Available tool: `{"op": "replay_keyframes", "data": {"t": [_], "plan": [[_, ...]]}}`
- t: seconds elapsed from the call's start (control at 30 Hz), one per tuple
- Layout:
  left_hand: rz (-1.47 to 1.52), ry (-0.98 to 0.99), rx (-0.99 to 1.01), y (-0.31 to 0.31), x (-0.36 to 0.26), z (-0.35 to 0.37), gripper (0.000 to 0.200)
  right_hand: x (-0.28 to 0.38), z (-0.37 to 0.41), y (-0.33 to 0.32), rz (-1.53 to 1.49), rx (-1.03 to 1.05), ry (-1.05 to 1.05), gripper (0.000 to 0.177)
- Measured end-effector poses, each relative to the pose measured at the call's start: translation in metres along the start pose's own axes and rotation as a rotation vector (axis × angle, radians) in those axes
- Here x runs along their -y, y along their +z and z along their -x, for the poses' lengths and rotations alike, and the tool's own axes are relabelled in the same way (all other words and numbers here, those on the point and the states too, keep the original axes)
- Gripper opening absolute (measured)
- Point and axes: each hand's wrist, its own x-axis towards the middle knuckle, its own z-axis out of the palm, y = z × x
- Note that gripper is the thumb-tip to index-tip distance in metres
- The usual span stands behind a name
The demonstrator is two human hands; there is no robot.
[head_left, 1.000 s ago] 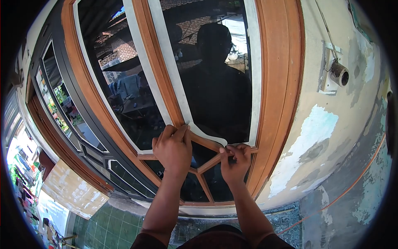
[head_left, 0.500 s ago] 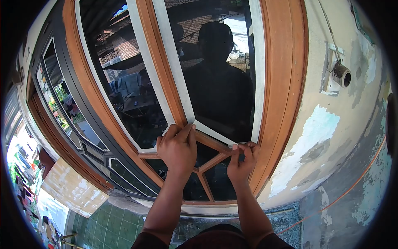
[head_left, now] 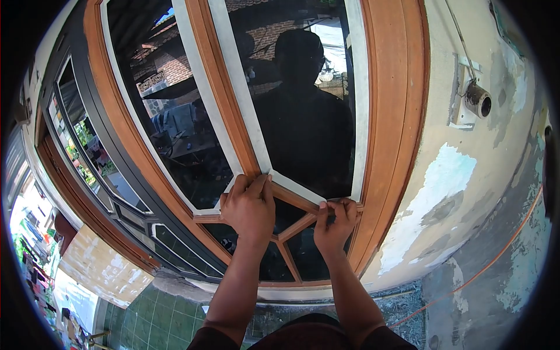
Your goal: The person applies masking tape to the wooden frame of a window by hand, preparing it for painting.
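A strip of white masking tape point(head_left: 298, 186) lies along the slanted bottom edge of the right glass pane point(head_left: 303, 134), between my two hands. My left hand point(head_left: 249, 207) is closed, its thumb and forefinger together at the strip's left end, by the foot of the orange-brown wooden mullion point(head_left: 224, 87). At the strip's right end, near the pane's lower right corner, my right hand point(head_left: 335, 226) pinches with thumb and fingertips; the tape end is partly hidden there. More white tape point(head_left: 359, 111) borders the glass along the sides.
The left pane point(head_left: 181, 128) is likewise edged in white. Below are smaller dark panes divided by wooden bars point(head_left: 287, 256). A pipe stub point(head_left: 479, 102) juts from the peeling wall point(head_left: 443, 186) at right. An orange cable point(head_left: 490, 262) runs down there. Green tiles point(head_left: 154, 315) cover the floor.
My right hand has shifted slightly left and its fingers have turned a little at the strip's end. My left hand stays at the mullion. The whole view has shifted slightly.
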Motion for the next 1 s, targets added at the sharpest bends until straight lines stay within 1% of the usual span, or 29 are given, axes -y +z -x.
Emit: {"op": "replay_keyframes", "data": {"t": [0.07, 0.5, 0.87, 1.0], "plan": [[0.008, 0.008, -0.013, 0.0005, 0.0005, 0.0011, 0.011, -0.0017, 0.0009, 0.0022, -0.017, -0.011, 0.018, 0.013], [0.022, 0.007, -0.024, 0.0041, 0.0006, 0.004, 0.011, -0.0031, 0.0039, 0.0066, 0.007, -0.004, -0.029, 0.014], [0.035, -0.019, 0.007, 0.0027, -0.0027, 0.0018, 0.01, -0.0034, 0.0059, 0.0091, 0.034, -0.036, -0.071, 0.014], [0.068, -0.062, 0.014, 0.0012, -0.004, -0.0006, 0.011, -0.0022, 0.0052, 0.0082, 0.009, -0.036, -0.031, 0.017]]}}
